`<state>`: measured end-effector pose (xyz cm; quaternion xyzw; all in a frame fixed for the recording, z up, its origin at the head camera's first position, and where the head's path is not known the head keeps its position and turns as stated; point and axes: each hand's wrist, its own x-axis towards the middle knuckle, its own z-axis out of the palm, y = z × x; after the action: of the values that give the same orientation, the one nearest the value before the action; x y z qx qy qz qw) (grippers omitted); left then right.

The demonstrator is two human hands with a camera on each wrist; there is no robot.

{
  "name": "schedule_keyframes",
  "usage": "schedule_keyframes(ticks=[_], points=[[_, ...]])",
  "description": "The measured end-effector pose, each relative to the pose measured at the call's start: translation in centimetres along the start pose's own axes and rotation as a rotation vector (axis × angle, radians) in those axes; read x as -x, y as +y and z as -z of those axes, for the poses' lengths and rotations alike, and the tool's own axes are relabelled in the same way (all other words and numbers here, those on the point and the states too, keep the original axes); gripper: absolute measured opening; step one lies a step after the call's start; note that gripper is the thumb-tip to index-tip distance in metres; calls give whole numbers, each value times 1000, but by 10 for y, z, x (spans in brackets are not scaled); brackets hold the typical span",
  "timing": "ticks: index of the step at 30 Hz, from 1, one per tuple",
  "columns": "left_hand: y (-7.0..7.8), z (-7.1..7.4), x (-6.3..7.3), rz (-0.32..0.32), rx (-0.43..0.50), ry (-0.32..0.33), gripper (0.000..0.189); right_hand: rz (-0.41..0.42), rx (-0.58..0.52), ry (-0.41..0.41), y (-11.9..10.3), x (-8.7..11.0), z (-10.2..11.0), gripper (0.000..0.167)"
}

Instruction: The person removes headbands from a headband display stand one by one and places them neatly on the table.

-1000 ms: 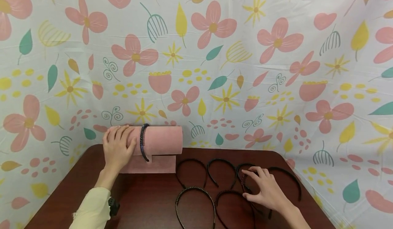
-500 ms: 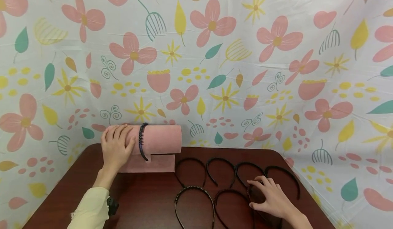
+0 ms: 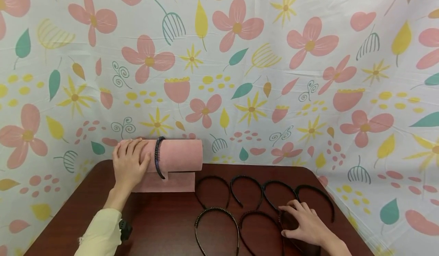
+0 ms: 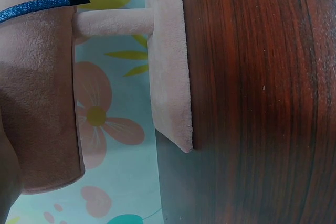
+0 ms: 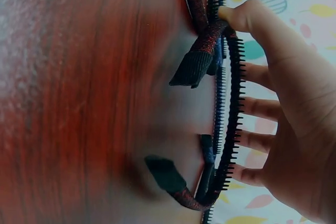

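My left hand (image 3: pixel 130 164) grips the left end of a pink, plush-covered headband stand (image 3: pixel 183 155), fingers over the top of the roll and thumb on its front. A dark blue glittery headband (image 3: pixel 157 159) with comb teeth sits around the roll, just right of that thumb; its black-tipped end shows in the left wrist view. At the right, my right hand (image 3: pixel 305 223) holds a toothed headband with dark red glitter (image 5: pixel 234 103) between thumb and fingers. Its black fabric tips point toward the tabletop in the right wrist view.
Several dark headbands lie on the brown wooden table (image 3: pixel 164 225): a back row with one headband (image 3: pixel 247 178) in the middle, plus a gold-toned headband (image 3: pixel 217 209) and a reddish one (image 3: pixel 241 225) in front. A flower-printed sheet (image 3: pixel 212 65) hangs behind the table.
My right hand has moved right and slightly toward the front edge with the headband, uncovering more of the back-row headband behind it. The left hand stays on the stand.
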<state>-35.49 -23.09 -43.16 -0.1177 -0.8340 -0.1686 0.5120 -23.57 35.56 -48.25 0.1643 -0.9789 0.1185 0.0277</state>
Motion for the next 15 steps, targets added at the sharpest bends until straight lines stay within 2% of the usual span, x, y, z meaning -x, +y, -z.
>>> schedule_keyframes(ticks=[6,15], points=[[-1,-1,0,-13,-2,30,48,-32,-15,-70,3,1,0,63],[-1,-2,-1,-22,-6,42,48,-55,-42,-120,8,2,-5,61]])
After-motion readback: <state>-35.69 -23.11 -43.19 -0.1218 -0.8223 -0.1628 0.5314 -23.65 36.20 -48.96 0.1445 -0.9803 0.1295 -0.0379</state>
